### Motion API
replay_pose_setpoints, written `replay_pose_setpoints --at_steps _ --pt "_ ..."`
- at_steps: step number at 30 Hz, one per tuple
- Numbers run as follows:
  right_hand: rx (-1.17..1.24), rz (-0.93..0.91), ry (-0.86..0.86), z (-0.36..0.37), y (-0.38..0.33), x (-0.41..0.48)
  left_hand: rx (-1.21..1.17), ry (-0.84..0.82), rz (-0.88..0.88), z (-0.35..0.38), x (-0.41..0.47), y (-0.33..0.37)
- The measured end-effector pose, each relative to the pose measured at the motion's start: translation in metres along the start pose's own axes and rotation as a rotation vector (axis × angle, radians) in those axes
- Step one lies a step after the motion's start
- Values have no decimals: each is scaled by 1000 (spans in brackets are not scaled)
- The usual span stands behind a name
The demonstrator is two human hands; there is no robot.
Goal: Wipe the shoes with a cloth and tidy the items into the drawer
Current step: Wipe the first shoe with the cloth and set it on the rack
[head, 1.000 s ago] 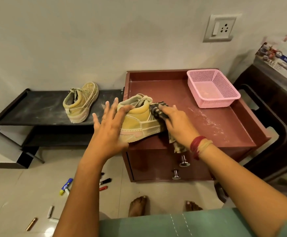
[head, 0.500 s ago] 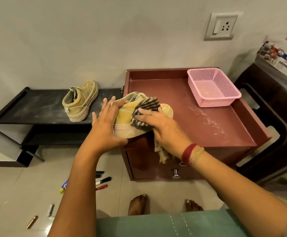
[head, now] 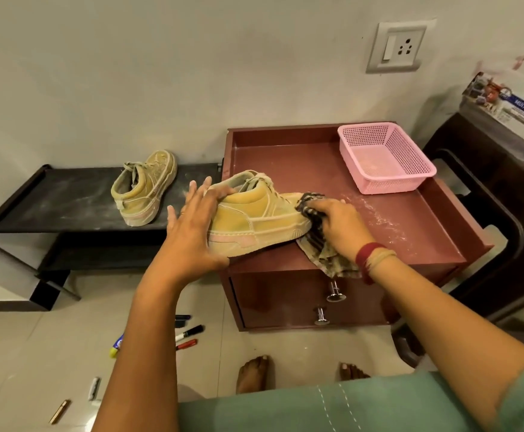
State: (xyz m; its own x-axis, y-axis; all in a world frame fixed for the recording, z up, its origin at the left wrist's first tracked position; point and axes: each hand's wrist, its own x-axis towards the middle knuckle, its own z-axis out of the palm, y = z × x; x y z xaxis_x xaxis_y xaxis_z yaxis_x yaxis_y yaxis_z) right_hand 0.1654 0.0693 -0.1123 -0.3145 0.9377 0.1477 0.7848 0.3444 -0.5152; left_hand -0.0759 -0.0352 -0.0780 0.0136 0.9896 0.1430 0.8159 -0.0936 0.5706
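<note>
A dusty yellow shoe [head: 254, 218] lies on its sole at the front left of the maroon drawer cabinet's top [head: 410, 232]. My left hand [head: 192, 229] presses flat against its heel, fingers straight. My right hand [head: 338, 227] grips a striped cloth [head: 320, 244] against the shoe's toe; the cloth's loose end hangs over the cabinet's front edge. The second yellow shoe [head: 145, 187] stands on the low black shelf [head: 51, 207] to the left. Two drawer knobs [head: 335, 293] show on the cabinet front, both drawers shut.
A pink mesh basket [head: 410, 179] sits at the cabinet's back right. Markers [head: 189, 333], a glue tube [head: 117, 346] and other small items lie scattered on the tiled floor to the left. My bare feet [head: 253, 374] stand before the cabinet. A dark chair [head: 504, 213] is on the right.
My right hand slid the cloth from the shoe's middle to its toe. The shoe, lifted and tilted half a second ago, now rests flat on the cabinet top.
</note>
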Motion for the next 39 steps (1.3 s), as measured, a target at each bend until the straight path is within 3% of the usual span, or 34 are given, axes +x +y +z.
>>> replay_pose_setpoints --at_steps 4,8,13,17,21,23,28,33,36,38,39 --pt "22 -209 -11 7 -22 -16 -5 4 -6 0 2 -2" --pt "-84 13 -6 4 0 -1 42 -5 28 1 0 -1" --pt "11 -142 -20 6 -19 -15 96 -31 13 0 0 -1" --pt "-136 44 -82 -7 5 -5 59 -80 3 7 -2 6" --pt "49 115 145 -16 14 10 -24 63 46 10 0 9" --pt "166 53 213 -17 2 9 -17 129 89 10 2 9" --pt "286 -313 116 3 -37 -14 -75 175 122 10 -1 9" --pt "-15 -110 -3 17 -16 -5 -110 196 77 10 -2 14" --pt "126 15 153 5 -18 -1 -126 172 71 8 -2 13" --pt "275 -78 261 1 -33 -4 -126 161 79 7 -1 11" --pt "316 -147 232 1 -42 -7 -127 160 83 7 -1 10"
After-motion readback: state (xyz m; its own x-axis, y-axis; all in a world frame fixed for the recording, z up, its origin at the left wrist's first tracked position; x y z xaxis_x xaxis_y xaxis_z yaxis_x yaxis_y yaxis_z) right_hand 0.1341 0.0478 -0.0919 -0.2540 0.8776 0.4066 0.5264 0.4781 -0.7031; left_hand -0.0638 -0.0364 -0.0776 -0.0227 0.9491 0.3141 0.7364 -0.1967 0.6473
